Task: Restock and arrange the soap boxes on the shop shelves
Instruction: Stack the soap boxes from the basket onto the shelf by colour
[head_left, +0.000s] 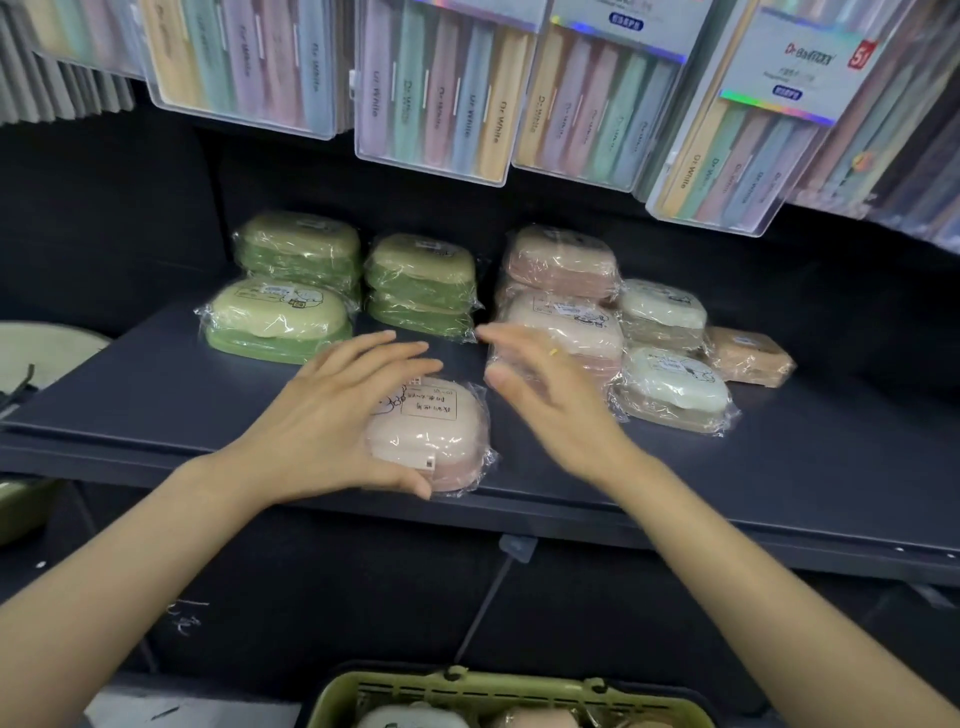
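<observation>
A pink soap box (434, 436) wrapped in clear film lies near the front of the dark shelf (727, 467). My left hand (337, 415) grips its left side, thumb under the front edge and fingers over the top. My right hand (540, 384) hovers just right of it with fingers spread, blurred and holding nothing. Behind stand green soap boxes (278, 317) in stacks at the left, pink stacks (563, 291) in the middle and white boxes (675, 384) at the right.
Clear packs of pastel toothbrush cases (436, 104) hang low over the back of the shelf. A small tan packet (748, 356) lies at the far right. A green basket (509, 696) with more soap boxes sits below me.
</observation>
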